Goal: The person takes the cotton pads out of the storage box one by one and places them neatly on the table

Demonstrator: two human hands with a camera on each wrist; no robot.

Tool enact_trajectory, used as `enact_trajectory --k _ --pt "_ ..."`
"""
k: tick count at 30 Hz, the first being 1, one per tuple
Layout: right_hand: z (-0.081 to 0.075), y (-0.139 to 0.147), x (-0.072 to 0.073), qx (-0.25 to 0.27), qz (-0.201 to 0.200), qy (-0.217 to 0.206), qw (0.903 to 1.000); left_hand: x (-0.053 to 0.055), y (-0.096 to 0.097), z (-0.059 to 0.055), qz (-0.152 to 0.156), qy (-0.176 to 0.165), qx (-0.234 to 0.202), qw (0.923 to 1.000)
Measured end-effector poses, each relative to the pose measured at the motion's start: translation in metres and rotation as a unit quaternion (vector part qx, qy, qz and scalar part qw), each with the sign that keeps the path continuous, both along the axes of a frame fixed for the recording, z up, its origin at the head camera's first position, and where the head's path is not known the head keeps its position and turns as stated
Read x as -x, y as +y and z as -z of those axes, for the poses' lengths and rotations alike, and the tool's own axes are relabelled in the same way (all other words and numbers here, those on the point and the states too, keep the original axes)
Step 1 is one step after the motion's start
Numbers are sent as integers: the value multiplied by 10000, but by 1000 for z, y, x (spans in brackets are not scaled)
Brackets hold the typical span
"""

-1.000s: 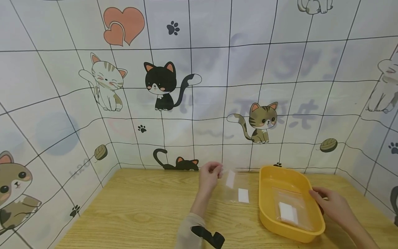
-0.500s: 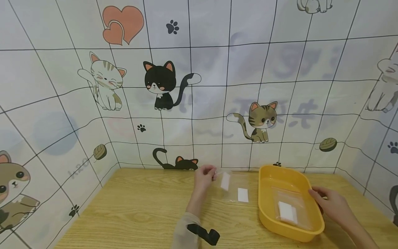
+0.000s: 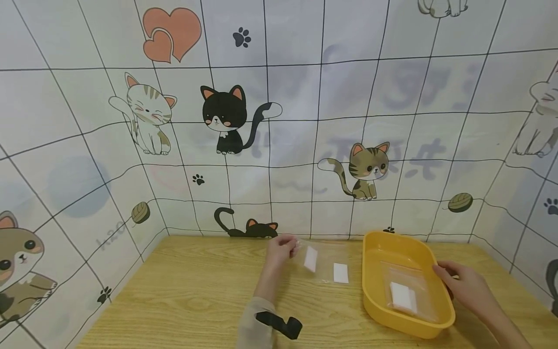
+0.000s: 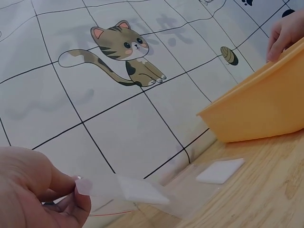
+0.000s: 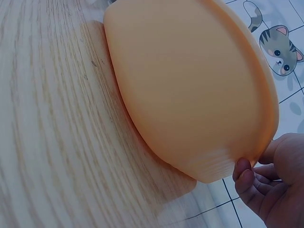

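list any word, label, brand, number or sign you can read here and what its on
No text reads clearly.
Wall covering: faint character-like marks beside the striped cat, more farther left; too blurred to read.
Yellow tray: no lettering visible.
Clear plastic and white pieces, in and beside the tray: no lettering visible.

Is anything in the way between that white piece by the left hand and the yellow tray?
Yes: a second white piece lies on the table between the first piece and the yellow tray, whose raised side also stands in the way.
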State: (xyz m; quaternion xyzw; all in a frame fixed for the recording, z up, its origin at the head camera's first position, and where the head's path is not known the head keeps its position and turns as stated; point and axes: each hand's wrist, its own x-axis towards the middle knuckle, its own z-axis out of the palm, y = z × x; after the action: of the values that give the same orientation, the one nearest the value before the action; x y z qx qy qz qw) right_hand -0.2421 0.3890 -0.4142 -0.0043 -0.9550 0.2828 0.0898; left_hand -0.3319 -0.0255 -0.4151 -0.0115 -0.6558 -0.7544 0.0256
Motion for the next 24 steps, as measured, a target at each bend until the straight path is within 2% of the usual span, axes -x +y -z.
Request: enact_trajectory --k 7,19,21,24 --pt "-2 1 1 -4 23 -82 10000 -1 -11 -2 -59 -228 402 9989" --pt "-5 0 2 -44 16 -92 9999 -3 -18 0 -392 -312 1040 9933" --pt "-5 0 1 -19 15 -98 9999 -2 -19 1 -507 -285 1226 9907" --pt "-6 0 1 -10 9 -106 9999 0 -21 3 -828 -187 1768 9806"
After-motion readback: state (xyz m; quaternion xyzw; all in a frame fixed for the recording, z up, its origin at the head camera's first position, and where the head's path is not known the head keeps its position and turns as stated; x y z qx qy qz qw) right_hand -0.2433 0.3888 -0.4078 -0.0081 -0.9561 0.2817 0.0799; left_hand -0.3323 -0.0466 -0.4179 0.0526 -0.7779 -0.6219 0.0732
